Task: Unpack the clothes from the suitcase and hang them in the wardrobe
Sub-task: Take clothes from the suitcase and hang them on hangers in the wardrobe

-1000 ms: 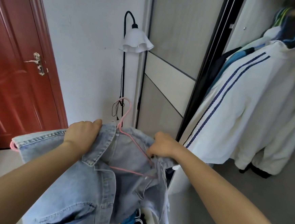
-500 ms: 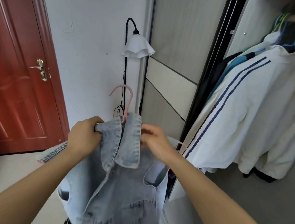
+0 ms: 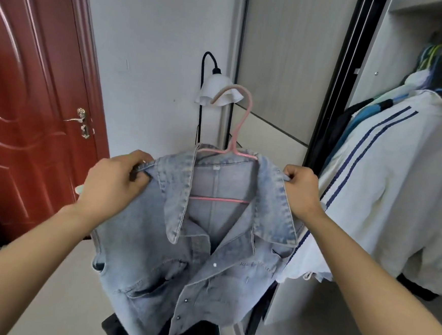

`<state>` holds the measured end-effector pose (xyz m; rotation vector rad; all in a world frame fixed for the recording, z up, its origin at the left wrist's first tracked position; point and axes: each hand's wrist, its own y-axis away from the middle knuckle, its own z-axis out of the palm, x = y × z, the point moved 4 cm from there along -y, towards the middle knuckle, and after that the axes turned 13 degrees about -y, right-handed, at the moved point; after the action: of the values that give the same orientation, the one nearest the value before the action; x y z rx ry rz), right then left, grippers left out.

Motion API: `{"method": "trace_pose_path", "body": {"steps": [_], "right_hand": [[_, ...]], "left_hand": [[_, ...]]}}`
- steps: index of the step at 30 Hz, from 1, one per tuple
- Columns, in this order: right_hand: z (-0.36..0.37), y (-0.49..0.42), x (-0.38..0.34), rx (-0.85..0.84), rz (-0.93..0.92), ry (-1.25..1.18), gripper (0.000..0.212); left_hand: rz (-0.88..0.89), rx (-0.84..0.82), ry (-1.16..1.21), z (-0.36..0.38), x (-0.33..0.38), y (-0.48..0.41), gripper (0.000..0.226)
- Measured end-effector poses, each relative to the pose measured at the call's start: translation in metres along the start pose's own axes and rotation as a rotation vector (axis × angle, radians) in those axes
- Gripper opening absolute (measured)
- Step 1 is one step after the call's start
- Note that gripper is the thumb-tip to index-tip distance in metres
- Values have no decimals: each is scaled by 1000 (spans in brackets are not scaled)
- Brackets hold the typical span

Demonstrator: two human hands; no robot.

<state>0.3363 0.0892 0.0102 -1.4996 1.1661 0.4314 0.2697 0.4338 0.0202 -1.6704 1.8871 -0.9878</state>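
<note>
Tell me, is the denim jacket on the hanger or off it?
On it. The hanger has its bar inside the collar of the jacket and its hook above the neck; left hand and right hand grip the shoulders.

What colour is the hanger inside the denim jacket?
Pink; the hanger shows best in the head view.

Denim jacket [image 3: 208,245] on pink hanger [image 3: 237,131], shoulders pinched by left hand [image 3: 113,182] and right hand [image 3: 301,191].

The jacket [image 3: 203,245] hangs on a hanger [image 3: 233,142], with the left hand [image 3: 113,182] at its left shoulder and the right hand [image 3: 301,191] at its right. Behind it stands a lamp [image 3: 215,90]; a door [image 3: 29,99] is to the left, the wardrobe [image 3: 399,168] to the right.
</note>
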Motion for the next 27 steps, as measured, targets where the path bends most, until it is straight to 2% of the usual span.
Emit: {"method": "trace_pose_path", "body": {"steps": [3, 6, 9, 11, 12, 14, 15, 17, 19, 21, 24, 27], "right_hand": [[4, -6, -10, 39, -11, -9, 55], [6, -11, -18, 11, -51, 3, 51], [-3, -13, -35, -103, -197, -2, 33], [-14, -17, -35, -176, -350, 173, 27], [-19, -18, -30, -224, -369, 300, 27], [-26, -19, -12, -313, -232, 402, 27], [-30, -18, -10, -318, -136, 287, 27], [-30, -11, -26, -298, -16, -120, 29], [-25, 1, -48, -393, 22, -299, 26], [-22, 16, -52, -542, 63, -161, 14], [-32, 42, -35, -645, 174, 45, 38], [-49, 72, -28, -675, 304, 61, 39]], "left_hand": [[-74, -95, 195, 8, 16, -3, 12], [-89, -166, 235, 18, 27, -2, 36], [-87, -16, 180, 11, 24, -7, 47], [-143, 88, 202, 3, 20, -15, 45], [-158, 113, 216, 2, 20, -18, 44], [-166, 116, 244, 5, 23, -21, 44], [-170, 98, 258, 10, 26, -22, 45], [-176, 48, 279, 23, 37, -20, 40], [-150, -8, 298, 38, 51, -18, 37], [-94, -74, 348, 54, 66, -15, 38], [34, -204, 433, 77, 92, -7, 45], [181, -296, 522, 99, 120, 4, 50]]}}
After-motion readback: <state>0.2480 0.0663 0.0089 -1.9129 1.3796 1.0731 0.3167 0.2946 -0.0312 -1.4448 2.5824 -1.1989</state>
